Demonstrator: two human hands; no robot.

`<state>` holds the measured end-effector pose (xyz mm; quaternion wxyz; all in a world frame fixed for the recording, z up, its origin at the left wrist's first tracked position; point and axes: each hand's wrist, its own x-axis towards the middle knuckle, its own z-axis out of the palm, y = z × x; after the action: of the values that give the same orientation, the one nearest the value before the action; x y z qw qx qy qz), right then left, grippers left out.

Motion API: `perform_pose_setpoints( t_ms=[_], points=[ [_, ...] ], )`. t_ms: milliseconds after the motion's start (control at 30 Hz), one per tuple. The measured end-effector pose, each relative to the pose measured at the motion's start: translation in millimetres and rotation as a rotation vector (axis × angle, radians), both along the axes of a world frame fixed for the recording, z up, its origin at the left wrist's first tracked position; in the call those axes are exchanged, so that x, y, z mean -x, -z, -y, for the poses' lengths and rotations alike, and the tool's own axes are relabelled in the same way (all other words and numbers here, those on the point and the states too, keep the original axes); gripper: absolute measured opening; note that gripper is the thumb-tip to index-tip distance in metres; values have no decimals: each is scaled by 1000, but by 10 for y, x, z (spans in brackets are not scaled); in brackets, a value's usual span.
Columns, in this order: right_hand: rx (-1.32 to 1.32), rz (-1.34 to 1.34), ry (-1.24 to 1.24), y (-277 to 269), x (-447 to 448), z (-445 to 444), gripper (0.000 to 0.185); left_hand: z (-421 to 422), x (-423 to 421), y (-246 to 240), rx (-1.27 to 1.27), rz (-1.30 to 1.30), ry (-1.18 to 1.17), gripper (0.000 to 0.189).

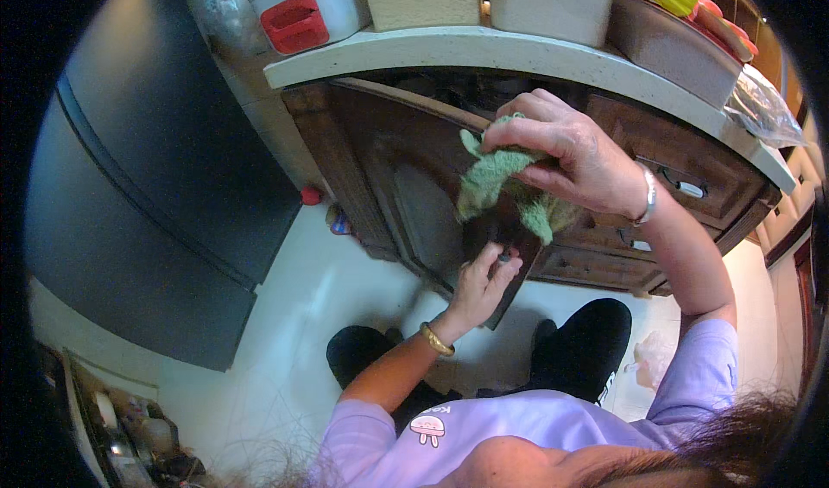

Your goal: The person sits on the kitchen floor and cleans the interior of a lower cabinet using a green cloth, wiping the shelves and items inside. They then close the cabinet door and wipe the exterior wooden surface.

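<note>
A dark brown wooden cabinet door [421, 209] stands swung out towards me from under the counter. My right hand [570, 144] grips a crumpled green cloth [489, 174] beside the upper edge of the door, and the cloth's ends hang down. Lower on the door, near its free edge, my left hand [482, 281] has thumb and fingers around a small dark handle [504, 257]. The fingers hide much of that handle. Behind the door the cabinet's inside [440, 83] is too dark to make out.
Plastic bins [424, 2] and a white container with a red catch [295, 21] line the countertop [401, 47]. A grey refrigerator [162, 164] stands to the left. Drawers with white handles [688, 190] are at right. A plastic bag [654, 358] lies on the floor [278, 332].
</note>
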<state>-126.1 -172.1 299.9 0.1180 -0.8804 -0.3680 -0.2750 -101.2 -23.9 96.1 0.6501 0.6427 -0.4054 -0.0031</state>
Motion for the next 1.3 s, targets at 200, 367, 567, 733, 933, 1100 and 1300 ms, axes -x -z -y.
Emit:
perform_pose_setpoints(
  t_ms=[200,367,567,733,933,1100,1300],
  points=[
    [176,-109,10,-108,-540,-259,32,-120,-10,33,-2,-54,112,17],
    [279,-108,192,-77,-1260,-622,32,-107,-19,69,-13,-56,122,19],
    [385,-138,417,-109,-2011,-1001,29,-181,-26,108,91,168,43,23],
    [455,16,534,-188,-2311,-1315,31,-359,-56,156,30,93,130,27],
    [602,262,563,-230,-2511,-1405,26,-354,-64,197,58,83,174,27],
    [584,107,531,-177,-2327,-1287,30,-374,-131,196,95,187,165,28],
    [481,-80,477,-241,-1422,-825,33,-352,-138,132,74,152,205,25]
  ],
)
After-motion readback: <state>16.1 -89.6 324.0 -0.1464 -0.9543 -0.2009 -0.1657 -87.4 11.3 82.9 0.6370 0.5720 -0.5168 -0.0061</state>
